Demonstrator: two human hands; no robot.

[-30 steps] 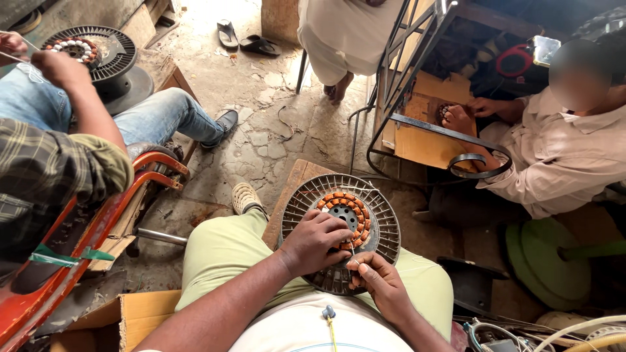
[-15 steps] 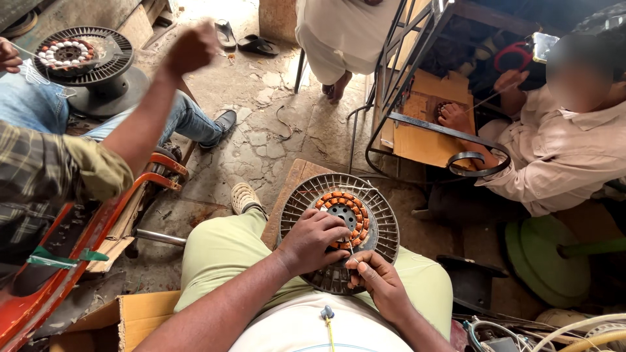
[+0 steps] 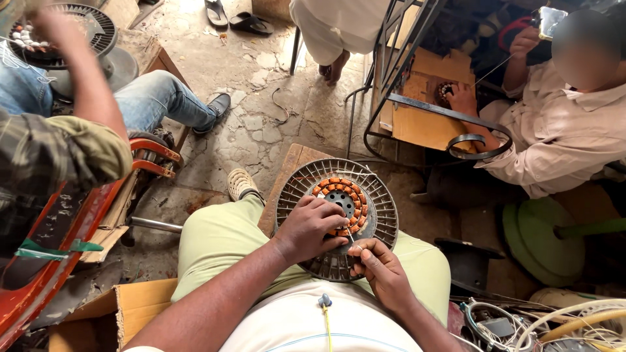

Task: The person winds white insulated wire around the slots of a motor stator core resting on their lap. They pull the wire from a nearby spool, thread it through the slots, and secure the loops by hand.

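Note:
A round grey ribbed fan motor plate (image 3: 383, 207) rests on my lap, with a ring of orange copper coils (image 3: 342, 182) around its dark hub. My left hand (image 3: 309, 228) lies over the left side of the coil ring, fingers curled down on it. At the plate's lower edge my right hand (image 3: 381, 268) pinches a thin metal tool or wire end whose tip points at the coils.
A person on the left (image 3: 62, 140) raises an arm over another motor plate (image 3: 78, 32). A person in a beige shirt (image 3: 561, 140) works at the right behind a black metal frame (image 3: 417, 104). Someone stands ahead near sandals (image 3: 238, 19). Wires (image 3: 535, 322) lie bottom right.
The person on the left has swung their raised arm back towards their own motor plate. My hands stay on the coils, shifting only slightly.

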